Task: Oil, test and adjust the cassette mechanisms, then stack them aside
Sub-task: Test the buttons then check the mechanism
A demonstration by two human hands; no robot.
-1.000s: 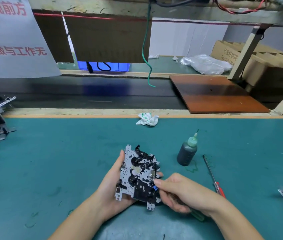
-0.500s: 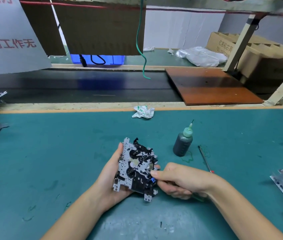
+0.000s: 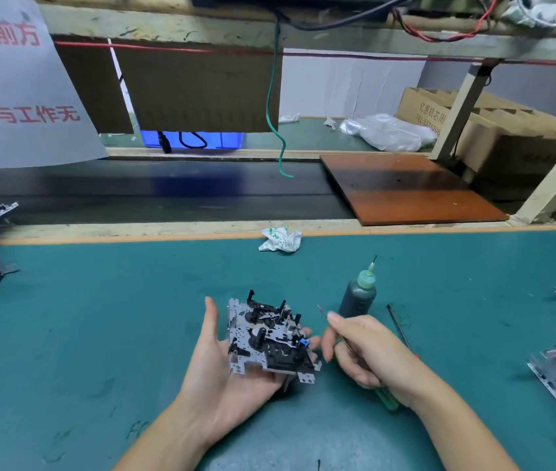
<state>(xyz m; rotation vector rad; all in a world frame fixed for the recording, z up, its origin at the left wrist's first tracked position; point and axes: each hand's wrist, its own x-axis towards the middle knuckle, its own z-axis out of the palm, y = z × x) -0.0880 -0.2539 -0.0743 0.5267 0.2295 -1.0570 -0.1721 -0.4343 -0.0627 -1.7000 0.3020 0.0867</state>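
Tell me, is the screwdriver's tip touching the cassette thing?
Apart. The head view shows the screwdriver tip raised above green mat, right of the cassette mechanism.

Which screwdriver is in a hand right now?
The green-handled screwdriver, gripped in the right hand beside the mechanism. The red-handled screwdriver lies untouched on the mat past that hand.

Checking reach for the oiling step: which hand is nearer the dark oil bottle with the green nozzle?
Right. The right hand, gripping a green-handled screwdriver, sits just in front of the dark oil bottle. The left hand is farther left, cradling the metal cassette mechanism.
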